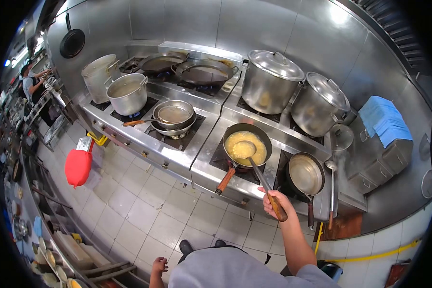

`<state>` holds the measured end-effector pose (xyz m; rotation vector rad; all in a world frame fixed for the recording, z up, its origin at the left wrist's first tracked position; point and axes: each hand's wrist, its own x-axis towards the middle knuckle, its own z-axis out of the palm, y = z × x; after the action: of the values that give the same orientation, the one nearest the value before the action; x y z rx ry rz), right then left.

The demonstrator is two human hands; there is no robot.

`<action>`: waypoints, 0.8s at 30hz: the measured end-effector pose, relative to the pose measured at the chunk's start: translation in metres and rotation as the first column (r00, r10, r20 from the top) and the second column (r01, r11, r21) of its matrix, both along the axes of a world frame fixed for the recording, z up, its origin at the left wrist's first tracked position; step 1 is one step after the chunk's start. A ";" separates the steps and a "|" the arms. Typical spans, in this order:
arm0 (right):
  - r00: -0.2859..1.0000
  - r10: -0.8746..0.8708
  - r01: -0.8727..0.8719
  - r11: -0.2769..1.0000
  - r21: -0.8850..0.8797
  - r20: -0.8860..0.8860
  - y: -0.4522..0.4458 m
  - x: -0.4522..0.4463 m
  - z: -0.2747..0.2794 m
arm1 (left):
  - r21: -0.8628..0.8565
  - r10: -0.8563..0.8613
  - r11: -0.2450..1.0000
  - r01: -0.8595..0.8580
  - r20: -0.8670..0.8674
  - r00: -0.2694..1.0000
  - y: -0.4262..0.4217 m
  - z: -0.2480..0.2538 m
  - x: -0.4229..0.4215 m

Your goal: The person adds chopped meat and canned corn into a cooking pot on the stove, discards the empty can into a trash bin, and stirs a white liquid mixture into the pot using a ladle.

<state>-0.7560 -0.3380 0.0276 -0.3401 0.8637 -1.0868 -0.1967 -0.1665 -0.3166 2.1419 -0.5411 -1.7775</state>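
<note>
My right hand (278, 201) is wrapped round the wooden handle of a ladle (259, 175). The ladle's bowl rests in yellow, lumpy food (235, 140) inside a dark pan (269, 151) on the front burner. This pan's wooden handle (225, 181) sticks out over the stove's front edge, and my right hand is apart from it. Low beside my body hangs my left hand (160, 265), its fingers loosely curled, with nothing visible in it. To the right of the food sits another pan (306, 175) with a dark handle.
Two lidded stockpots (269, 86) stand behind the pan. Woks (206, 74), open pots (127, 96) and a strainer (174, 113) occupy the left burners. A second ladle (332, 192) lies at the right, near blue cloths (386, 120). A person (33, 86) works far left.
</note>
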 end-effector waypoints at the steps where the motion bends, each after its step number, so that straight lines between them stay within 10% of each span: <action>1: 0.988 0.002 -0.004 1.000 -0.015 -0.157 0.001 0.000 0.006 | -0.001 -0.004 1.000 0.004 -0.002 1.000 -0.004 0.000 0.000; 9: 0.832 -0.038 0.028 0.999 -0.026 -0.553 -0.007 -0.031 -0.014 | -0.025 -0.027 0.999 0.026 -0.035 0.999 -0.022 0.011 -0.004; 18: 0.232 -0.028 -0.141 0.988 -0.062 -0.972 -0.026 -0.053 -0.039 | -0.004 -0.074 0.997 0.074 -0.003 0.997 -0.027 0.013 0.002; 24: 0.505 0.175 -0.086 0.985 0.153 -0.845 -0.005 -0.039 0.002 | -0.016 -0.042 0.999 0.042 0.000 0.999 -0.026 0.011 0.010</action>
<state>-0.7951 -0.3426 0.0297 -0.9065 1.7507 -0.6765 -0.1867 -0.1921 -0.3056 2.1349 -0.6027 -1.7889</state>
